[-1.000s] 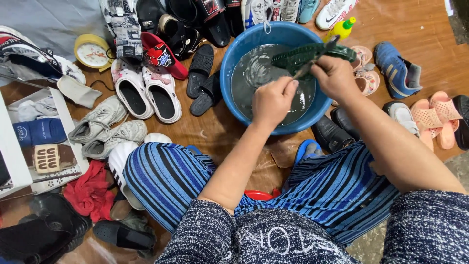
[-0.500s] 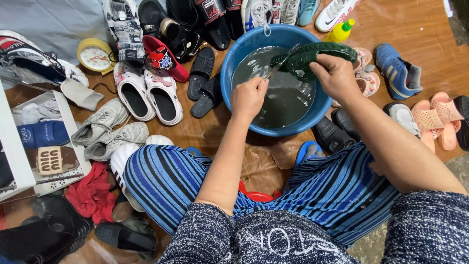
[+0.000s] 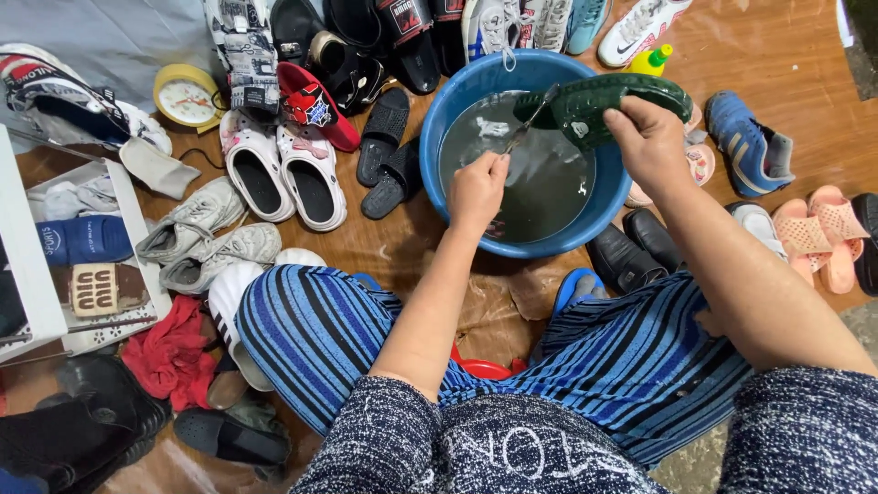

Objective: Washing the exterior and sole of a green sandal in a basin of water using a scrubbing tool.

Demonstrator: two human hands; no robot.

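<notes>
Right hand (image 3: 651,137) grips green slipper (image 3: 599,105) over blue basin (image 3: 476,82); left hand (image 3: 477,190) clasps thin brush (image 3: 529,119), bristles at slipper edge.

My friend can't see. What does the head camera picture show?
A person's right hand holds a dark green slipper over a blue basin of murky water, while the left hand works a thin brush against it. Many shoes and a yellow clock lie around.

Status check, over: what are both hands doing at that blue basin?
Left hand grips thin brush. Right hand holds green slipper above blue basin. Shoes crowd around.
</notes>
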